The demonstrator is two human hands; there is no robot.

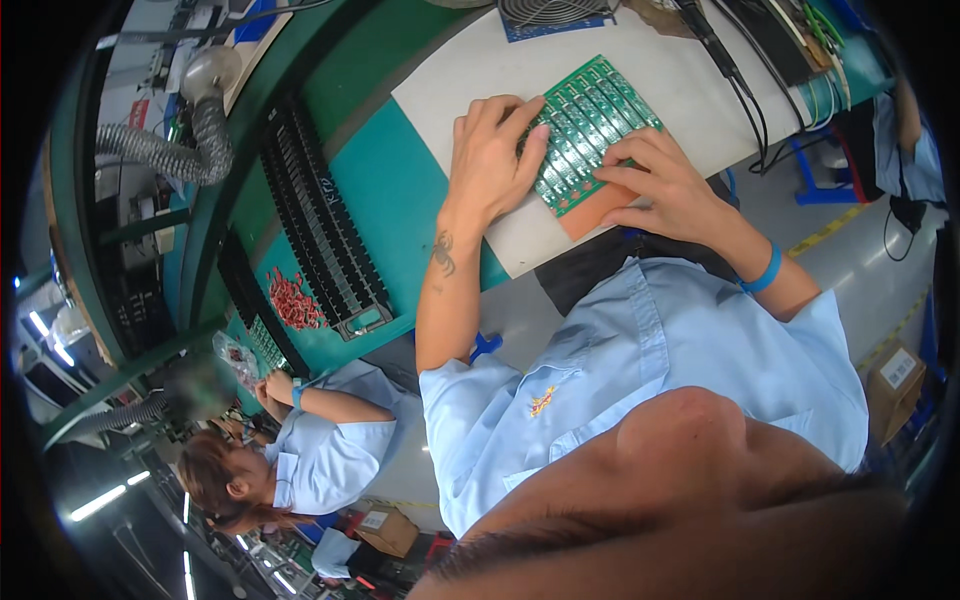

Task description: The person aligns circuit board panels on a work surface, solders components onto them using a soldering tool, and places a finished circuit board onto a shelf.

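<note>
Panel: green rectangular circuit-board panel (585,130), glossy, ruled into narrow parallel strips with small silvery marks; lies between the two hands.
Long axis: slantwise; one end beside the left hand, the other pointing away from the wearer, beyond the right hand's fingertips. Strips appear to run across it.
Left hand (492,160): on the panel's left end, fingers bent, thumb apart from forefinger; cannot tell if clamped on the edge.
Right hand (662,185): over the near long edge, fingers spread, thumb apart, fingertips touching the panel.
Under right hand: flat orange sheet (588,220), smooth, jutting from beneath the near edge.
Base: matte off-white sheet (428,92) on a teal surface (385,165); its near edge passes just below the right hand.
Room: bare off-white beyond both hands, reaching black cables (738,85) past the right hand.
Left of left hand: bare teal strip, then long black ribbed rack (325,215); farther, heaped small red pieces (293,300).
</note>
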